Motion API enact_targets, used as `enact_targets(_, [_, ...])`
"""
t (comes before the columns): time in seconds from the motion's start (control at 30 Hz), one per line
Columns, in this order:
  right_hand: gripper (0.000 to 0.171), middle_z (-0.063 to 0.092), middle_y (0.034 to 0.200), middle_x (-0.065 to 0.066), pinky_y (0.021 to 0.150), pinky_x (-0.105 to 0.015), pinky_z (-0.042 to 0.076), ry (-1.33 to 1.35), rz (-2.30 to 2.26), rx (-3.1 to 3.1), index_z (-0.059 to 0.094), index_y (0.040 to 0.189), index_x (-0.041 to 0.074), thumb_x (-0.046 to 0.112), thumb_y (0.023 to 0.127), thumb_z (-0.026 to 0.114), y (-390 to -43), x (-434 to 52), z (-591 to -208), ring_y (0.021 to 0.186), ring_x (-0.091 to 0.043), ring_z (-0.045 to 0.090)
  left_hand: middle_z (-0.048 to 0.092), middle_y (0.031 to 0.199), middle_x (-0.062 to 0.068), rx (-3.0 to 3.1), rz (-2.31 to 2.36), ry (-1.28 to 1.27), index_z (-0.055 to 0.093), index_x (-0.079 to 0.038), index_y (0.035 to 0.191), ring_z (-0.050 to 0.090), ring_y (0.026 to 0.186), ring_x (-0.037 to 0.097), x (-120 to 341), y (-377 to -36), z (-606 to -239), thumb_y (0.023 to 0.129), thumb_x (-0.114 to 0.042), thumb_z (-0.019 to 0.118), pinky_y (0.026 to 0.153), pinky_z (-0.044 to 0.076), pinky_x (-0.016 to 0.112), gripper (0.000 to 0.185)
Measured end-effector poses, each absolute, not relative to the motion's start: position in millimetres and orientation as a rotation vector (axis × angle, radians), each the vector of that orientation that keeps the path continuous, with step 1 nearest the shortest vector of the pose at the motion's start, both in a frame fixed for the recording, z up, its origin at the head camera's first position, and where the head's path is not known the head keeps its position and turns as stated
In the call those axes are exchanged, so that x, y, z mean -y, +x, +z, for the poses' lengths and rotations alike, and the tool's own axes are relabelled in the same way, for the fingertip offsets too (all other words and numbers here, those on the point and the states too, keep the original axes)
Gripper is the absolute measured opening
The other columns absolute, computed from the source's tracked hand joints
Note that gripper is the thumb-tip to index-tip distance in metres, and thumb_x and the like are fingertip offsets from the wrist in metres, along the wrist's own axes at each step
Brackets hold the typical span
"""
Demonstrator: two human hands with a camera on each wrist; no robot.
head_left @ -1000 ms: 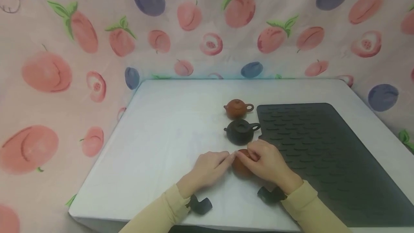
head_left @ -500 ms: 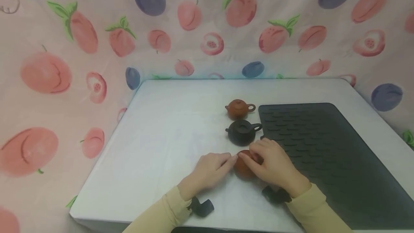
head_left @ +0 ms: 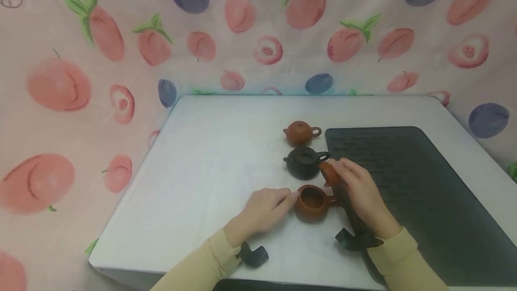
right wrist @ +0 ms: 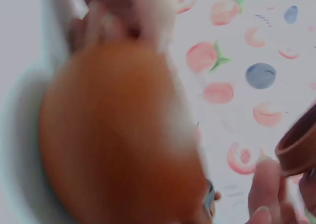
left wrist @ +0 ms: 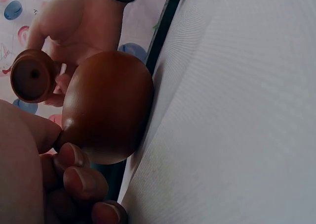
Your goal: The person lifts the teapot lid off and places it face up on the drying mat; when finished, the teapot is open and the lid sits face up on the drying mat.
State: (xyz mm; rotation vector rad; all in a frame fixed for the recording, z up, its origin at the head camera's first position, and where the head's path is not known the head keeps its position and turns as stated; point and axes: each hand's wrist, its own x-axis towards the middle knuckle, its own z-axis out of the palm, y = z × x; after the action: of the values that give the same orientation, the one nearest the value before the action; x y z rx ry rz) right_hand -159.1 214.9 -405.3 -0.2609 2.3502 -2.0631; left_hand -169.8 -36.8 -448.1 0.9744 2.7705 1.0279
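A brown clay teapot [head_left: 310,213] stands uncovered on the white table, its round mouth facing up and its handle to the right. My left hand [head_left: 262,209] pinches its spout between thumb and fingers; the left wrist view shows this grip beside the rounded body [left wrist: 111,105]. Above and right of the teapot, my right hand [head_left: 362,192] holds the lid [head_left: 330,174], tilted on its side. The lid's underside [left wrist: 32,80], with a small hole, faces the left wrist camera. In the right wrist view the teapot [right wrist: 118,130] is blurred and only part of the lid [right wrist: 301,145] shows.
Just behind stands a black teapot [head_left: 303,165], and beyond it a smaller brown teapot [head_left: 300,134]. A dark textured mat [head_left: 387,174] covers the table's right side. Fruit-printed cloth [head_left: 242,48] hangs behind the white table [head_left: 202,156].
My right hand has lifted the lid off the brown teapot and moved it up and to the right, exposing the mouth. The left hand stays at the spout.
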Motion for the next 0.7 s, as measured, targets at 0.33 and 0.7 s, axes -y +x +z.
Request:
enact_targets(0.33, [0.030,0.064,0.109,-0.009,0.079,-0.032,0.048,0.033,-2.629,-0.756,0.070,0.113,0.008,0.029,0.110,0.049,-170,-234,-409,0.083,-0.023,0.054,0.041,0.058,-0.010,-2.776,1.032,0.962,0.048,-0.024,0.071,0.047,0.057,0.009,39,-173,-446,0.110,-0.047,0.038,0.053,0.036,0.027,0.046])
enact_targets(0.7, [0.038,0.066,0.127,-0.010,0.091,-0.033,0.047,0.066,-2.626,-0.903,0.068,0.126,0.010,0.039,0.109,0.050,-172,-240,-413,0.097,-0.024,0.059,0.043,0.060,-0.011,-2.750,1.028,0.980,0.051,-0.025,0.074,0.048,0.059,0.009,37,-175,-451,0.110,-0.045,0.040,0.055,0.036,0.027,0.043])
